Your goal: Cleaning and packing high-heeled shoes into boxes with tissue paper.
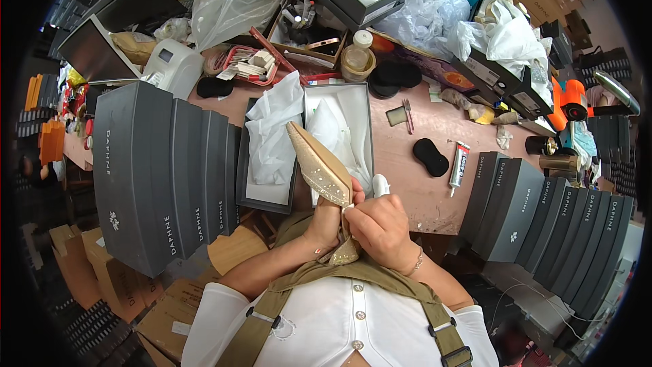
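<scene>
A glittery gold shoe (318, 171) with a pointed toe and pale sole is tilted in front of my body, toe up and to the left. My left hand (327, 221) is closed around it near the heel end. Against the shoe, the fingers of my right hand (380, 225) pinch a small white piece (348, 208), perhaps cloth or tissue. Another white rounded thing (381, 185) shows just past my right knuckles; its kind is unclear. Below my hands, a glittery gold part (343, 253) rests close to my apron. Beyond the shoe lies an open shoebox (369, 122) with white tissue paper.
Dark grey shoeboxes stand in rows at left (136, 177) and right (511, 207). A box lid (270, 205) bears tissue paper. On the pink table are a black oval pad (430, 158), a glue tube (460, 166) and tweezers (408, 115). Cluttered boxes line the back.
</scene>
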A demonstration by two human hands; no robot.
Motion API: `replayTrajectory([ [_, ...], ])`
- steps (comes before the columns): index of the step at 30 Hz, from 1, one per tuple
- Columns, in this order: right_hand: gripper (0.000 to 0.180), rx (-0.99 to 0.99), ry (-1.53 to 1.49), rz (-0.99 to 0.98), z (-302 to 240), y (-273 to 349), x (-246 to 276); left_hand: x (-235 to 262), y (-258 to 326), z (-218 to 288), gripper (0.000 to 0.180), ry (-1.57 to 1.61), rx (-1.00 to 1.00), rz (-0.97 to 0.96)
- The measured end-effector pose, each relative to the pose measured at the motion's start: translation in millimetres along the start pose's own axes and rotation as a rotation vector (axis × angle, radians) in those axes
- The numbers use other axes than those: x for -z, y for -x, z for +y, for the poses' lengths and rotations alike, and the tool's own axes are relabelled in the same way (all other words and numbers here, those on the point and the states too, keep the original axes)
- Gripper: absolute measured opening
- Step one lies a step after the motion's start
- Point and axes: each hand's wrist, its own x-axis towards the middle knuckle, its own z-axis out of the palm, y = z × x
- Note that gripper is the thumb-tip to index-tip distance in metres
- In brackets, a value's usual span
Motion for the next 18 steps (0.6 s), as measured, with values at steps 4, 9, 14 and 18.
replayTrajectory([
  [4, 0.023, -0.001, 0.026, -0.021, -1.3, 0.2, 0.2, 2.7, -1.5, -2.0, 0.027, 0.017, 0.016, -0.011],
  [9, 0.023, -0.08, -0.101, -0.055, 0.3, 2.1, -1.2, 3.8, -1.2, -6.2, 0.028, 0.048, 0.045, 0.026],
  [14, 0.023, -0.165, -0.22, 0.025, 2.3, 6.6, -2.0, 1.0, -2.2, -2.6, 0.024, 0.055, 0.047, -0.011],
  [18, 0.021, -0.098, -0.1, 0.052, 2.5, 1.4, -2.8, 2.6, -3.0, -4.8, 0.023, 0.003, 0.008, -0.009],
])
